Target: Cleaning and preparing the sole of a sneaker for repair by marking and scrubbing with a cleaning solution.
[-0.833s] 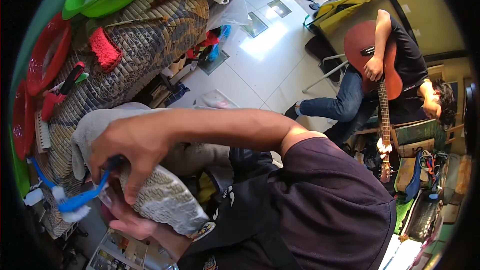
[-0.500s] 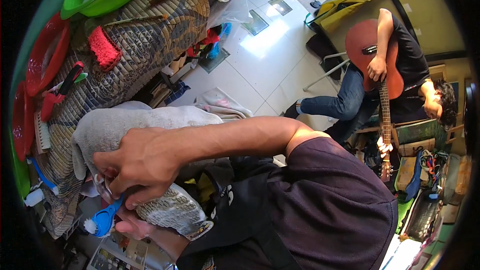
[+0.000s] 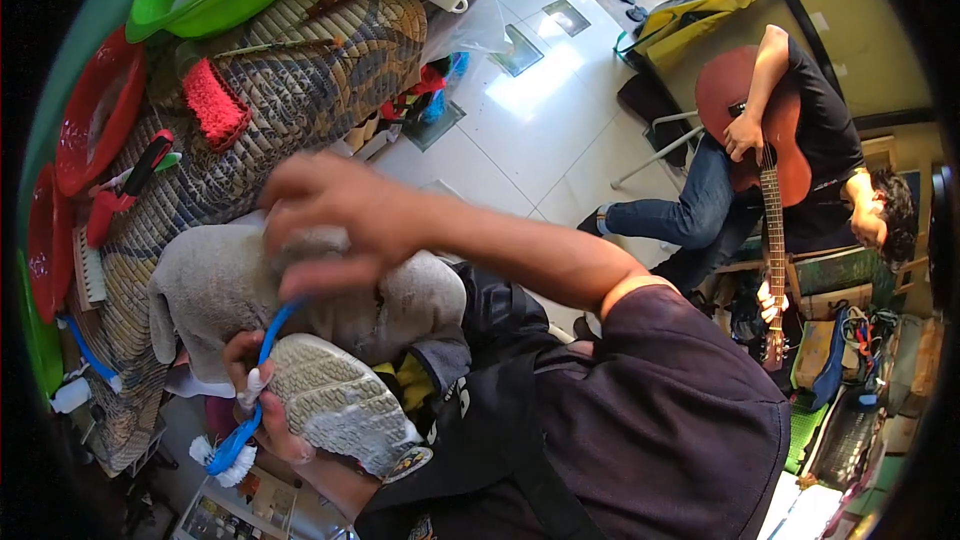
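My left hand point(image 3: 280, 430) grips a shoe point(image 3: 335, 390) with its pale, textured sole turned up and white foam on it. A blue scrubbing brush point(image 3: 262, 345) is also in that hand, its white bristles point(image 3: 228, 462) hanging below the fingers. White foam or a wet white bit clings to the hand. Blurred by motion, my right hand point(image 3: 335, 225) is above a grey towel point(image 3: 215, 285) draped over my lap; its thumb and fingers look apart, with nothing visible between them. The thumb is close to the top end of the brush handle.
On the patterned mat point(image 3: 300, 80) lie a pink-red scrubbing brush point(image 3: 215, 105) and a red-and-black brush point(image 3: 130, 185). Green point(image 3: 215, 0) and red point(image 3: 100, 110) basins stand along its edge. At right, a seated person point(image 3: 835, 110) holds a brown guitar point(image 3: 785, 160).
My right hand has moved up and right, off the brush and shoe, over the towel. The brush now rests in my left hand, its handle swung upright, and more of the sole shows.
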The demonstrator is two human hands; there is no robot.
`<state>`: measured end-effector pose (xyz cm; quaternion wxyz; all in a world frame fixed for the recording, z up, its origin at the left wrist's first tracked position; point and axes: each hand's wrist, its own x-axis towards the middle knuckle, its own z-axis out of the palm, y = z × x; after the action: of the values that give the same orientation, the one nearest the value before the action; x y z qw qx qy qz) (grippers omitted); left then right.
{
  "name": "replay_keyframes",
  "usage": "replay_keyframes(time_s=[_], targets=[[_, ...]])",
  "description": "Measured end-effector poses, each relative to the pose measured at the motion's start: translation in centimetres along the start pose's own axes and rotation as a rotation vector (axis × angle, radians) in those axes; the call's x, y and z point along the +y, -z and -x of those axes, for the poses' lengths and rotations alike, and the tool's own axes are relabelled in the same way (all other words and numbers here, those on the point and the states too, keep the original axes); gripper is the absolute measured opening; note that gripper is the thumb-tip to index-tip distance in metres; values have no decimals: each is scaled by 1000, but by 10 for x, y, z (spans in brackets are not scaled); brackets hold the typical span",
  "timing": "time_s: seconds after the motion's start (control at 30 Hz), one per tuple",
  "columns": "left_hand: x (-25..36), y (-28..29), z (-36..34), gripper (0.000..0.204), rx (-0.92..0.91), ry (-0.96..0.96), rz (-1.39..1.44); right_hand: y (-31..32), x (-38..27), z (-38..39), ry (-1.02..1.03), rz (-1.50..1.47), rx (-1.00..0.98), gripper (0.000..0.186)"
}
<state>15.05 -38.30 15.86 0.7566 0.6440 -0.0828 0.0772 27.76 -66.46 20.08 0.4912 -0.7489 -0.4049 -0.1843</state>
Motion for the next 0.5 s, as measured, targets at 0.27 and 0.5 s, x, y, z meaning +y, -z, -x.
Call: replay_keyframes(time_s=[0.27,0.5], targets=[[20,-14,-9,38,-32,38,104,246,127,254,-1302,928,-243,53],[23,-23,6,36,124,98,148,450,60,384,-2228,1094,155,36]])
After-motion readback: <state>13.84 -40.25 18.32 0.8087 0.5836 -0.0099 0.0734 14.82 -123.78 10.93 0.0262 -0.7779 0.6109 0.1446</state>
